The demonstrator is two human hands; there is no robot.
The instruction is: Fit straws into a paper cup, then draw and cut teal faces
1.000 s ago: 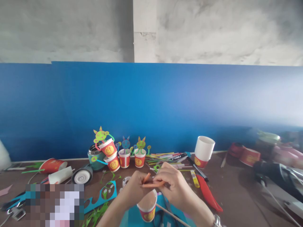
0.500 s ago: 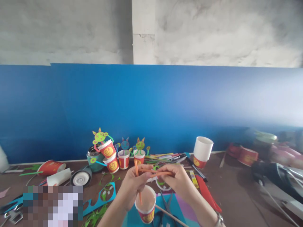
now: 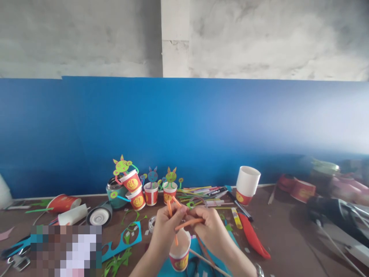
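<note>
My left hand is closed, pinching an orange straw that sticks up and out below the fingers. Facing it, my right hand is closed on another orange length of straw slanting toward the left hand. Whether these pieces are joined is hidden by the fingers. Just beneath both hands stands a red and white paper cup, its mouth upward. Scissors and a thin wooden stick lie by the cup on blue sheet material.
Decorated cups with paper animal heads stand at the back, beside a teal flask. Stacked white cups are at the right. Straws, pens, a red pouch-like item, a tape roll and cut-out scraps lie around.
My right hand has shifted left and down, nearer my left hand. The orange straw pieces, earlier running level between the hands, now slant. A tape roll shows beside my left hand.
</note>
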